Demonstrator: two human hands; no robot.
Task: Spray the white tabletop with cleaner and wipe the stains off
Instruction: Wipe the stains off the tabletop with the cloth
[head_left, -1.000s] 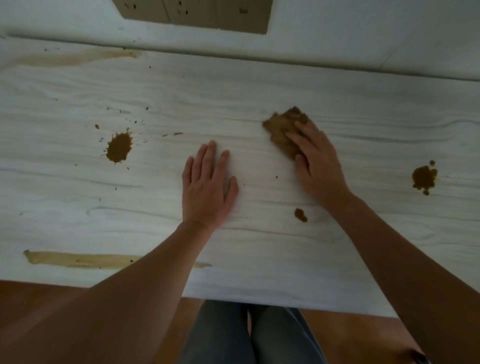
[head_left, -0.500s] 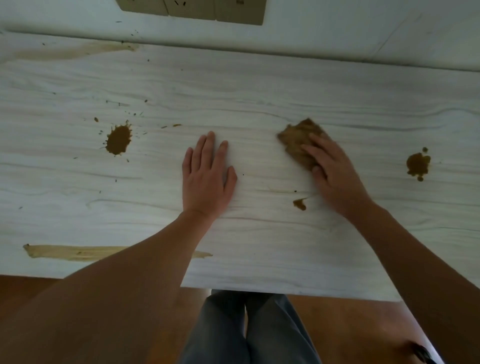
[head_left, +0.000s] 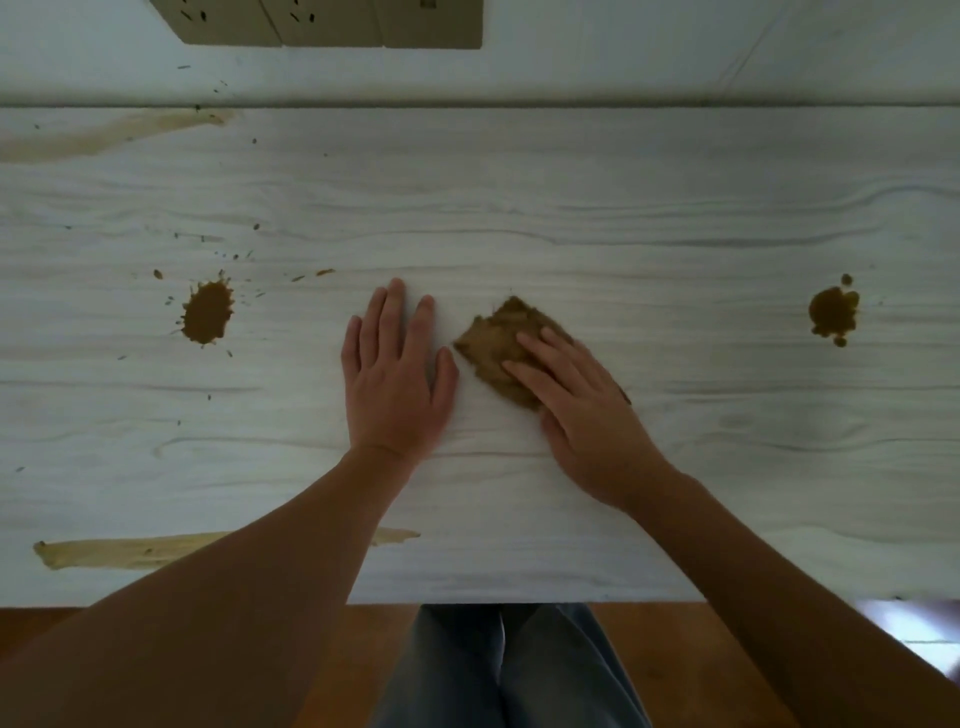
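- Trousers (head_left: 511, 670), grey, at 6 o'clock below the table (head_left: 623, 208) edge, with wooden floor (head_left: 379, 639) on either side.
- Near streak (head_left: 130, 553), pale yellow, at 7 o'clock along the front edge. It is partly hidden by the left forearm and is unwiped.
- Left hand (head_left: 395, 379), centre. It lies flat on the table with fingers straight towards 12 o'clock, holds nothing and acts as a brace.
- Right hand (head_left: 582, 410), just towards 3 o'clock of the left. Its straight fingers press down on the cloth (head_left: 493, 340) without curling round it.
- Cloth, brown and soiled, just beside the left thumb. Its long axis appears to run from 10 to 4 o'clock, leading corner at 10, with the near end under the hand.
- Change: the cloth has swept towards 9 o'clock, and the small brown spot seen by the right wrist a second ago no longer shows. Judged: one stain cleared.
- Left splat (head_left: 208, 313), 9 o'clock, and right splat (head_left: 834, 310), 3 o'clock. Both are untouched.
- Far streak (head_left: 104, 132), 11 o'clock, still to be wiped.
- Socket plate (head_left: 332, 23), 12 o'clock, on the wall.
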